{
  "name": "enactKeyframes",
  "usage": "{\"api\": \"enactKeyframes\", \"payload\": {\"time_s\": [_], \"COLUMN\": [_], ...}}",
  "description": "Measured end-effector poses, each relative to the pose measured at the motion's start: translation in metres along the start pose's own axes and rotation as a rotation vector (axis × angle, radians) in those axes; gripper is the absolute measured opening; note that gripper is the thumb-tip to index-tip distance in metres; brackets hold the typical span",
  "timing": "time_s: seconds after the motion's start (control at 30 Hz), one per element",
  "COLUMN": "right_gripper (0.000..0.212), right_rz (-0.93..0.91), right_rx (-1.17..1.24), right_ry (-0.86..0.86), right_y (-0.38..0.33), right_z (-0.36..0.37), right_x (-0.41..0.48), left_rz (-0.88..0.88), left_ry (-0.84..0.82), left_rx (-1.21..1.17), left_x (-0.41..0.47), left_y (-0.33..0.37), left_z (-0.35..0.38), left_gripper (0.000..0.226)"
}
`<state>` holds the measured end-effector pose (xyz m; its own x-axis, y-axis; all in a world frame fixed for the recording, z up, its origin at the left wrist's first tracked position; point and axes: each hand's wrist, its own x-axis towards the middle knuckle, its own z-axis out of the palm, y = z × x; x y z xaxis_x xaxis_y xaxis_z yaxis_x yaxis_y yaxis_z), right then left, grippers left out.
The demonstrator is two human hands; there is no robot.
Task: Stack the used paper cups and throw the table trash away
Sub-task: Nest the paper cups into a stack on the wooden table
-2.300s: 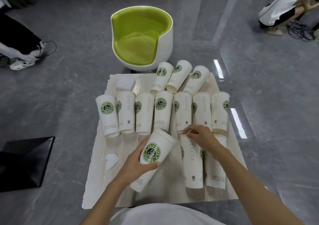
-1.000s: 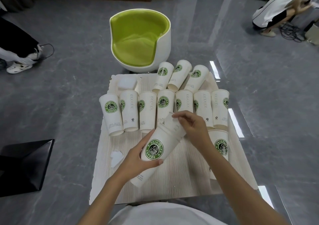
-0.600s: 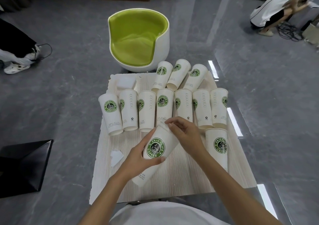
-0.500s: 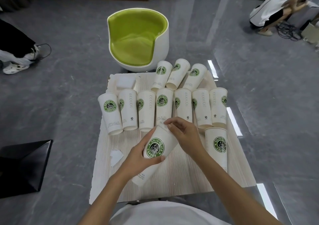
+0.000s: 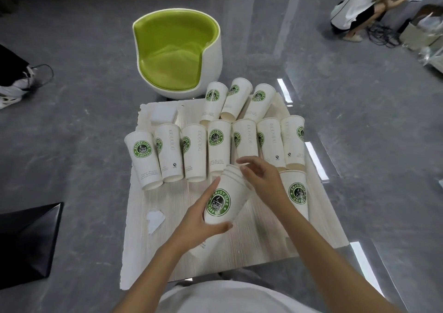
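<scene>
My left hand [image 5: 199,224] grips a tilted stack of nested white paper cups [image 5: 221,200] with a green coffee logo, held over the middle of the light wood table [image 5: 251,248]. My right hand [image 5: 261,180] hovers at the stack's rim, fingers spread, holding nothing I can see. A row of several cups [image 5: 194,152] lies across the table behind the stack. Three more cups [image 5: 236,99] lie at the far edge. One cup [image 5: 296,192] lies just right of my right hand. A torn white paper scrap [image 5: 155,220] lies at the left.
A folded white napkin [image 5: 163,114] rests at the table's far left corner. A green and white tub chair [image 5: 177,53] stands beyond the table. A black bin [image 5: 26,243] sits on the floor at left. A person crouches at far right [image 5: 359,8].
My right hand picked a cup from the table's right side and pushed it into the stack held in my left hand. Its fingers have now come off the rim.
</scene>
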<state>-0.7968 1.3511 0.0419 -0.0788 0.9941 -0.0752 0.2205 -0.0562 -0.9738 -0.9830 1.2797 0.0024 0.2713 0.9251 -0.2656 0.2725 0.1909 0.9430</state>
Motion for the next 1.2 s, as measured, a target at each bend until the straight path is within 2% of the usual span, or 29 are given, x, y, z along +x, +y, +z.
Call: {"api": "enactKeyframes", "payload": {"time_s": [0.1, 0.27, 0.53, 0.7, 0.8, 0.9, 1.2], "right_gripper": [0.016, 0.014, 0.022, 0.014, 0.015, 0.023, 0.03], "right_rz": [0.047, 0.134, 0.136, 0.133, 0.22, 0.296, 0.243], "right_rx": [0.028, -0.103, -0.365, -0.562, -0.653, -0.673, -0.649], "right_ry": [0.101, 0.197, 0.216, 0.089, -0.023, -0.102, -0.135], "right_y": [0.008, 0.033, 0.056, 0.061, 0.064, 0.068, 0.071], "right_z": [-0.024, -0.065, -0.104, -0.114, -0.114, -0.115, -0.118], "right_x": [0.004, 0.011, 0.027, 0.04, 0.045, 0.044, 0.045], "left_rz": [-0.011, -0.041, -0.056, -0.064, -0.075, -0.081, -0.093], "left_ry": [-0.001, -0.003, -0.015, -0.015, -0.011, -0.017, -0.016], "left_rx": [-0.014, -0.005, 0.004, 0.013, 0.016, 0.018, 0.023], "left_x": [0.0, 0.005, 0.021, 0.029, 0.032, 0.033, 0.034], "left_y": [-0.006, -0.015, -0.015, -0.012, -0.013, -0.013, -0.014], "left_z": [0.004, 0.009, 0.02, 0.026, 0.027, 0.028, 0.025], "left_gripper": [0.101, 0.101, 0.101, 0.1, 0.101, 0.1, 0.099]}}
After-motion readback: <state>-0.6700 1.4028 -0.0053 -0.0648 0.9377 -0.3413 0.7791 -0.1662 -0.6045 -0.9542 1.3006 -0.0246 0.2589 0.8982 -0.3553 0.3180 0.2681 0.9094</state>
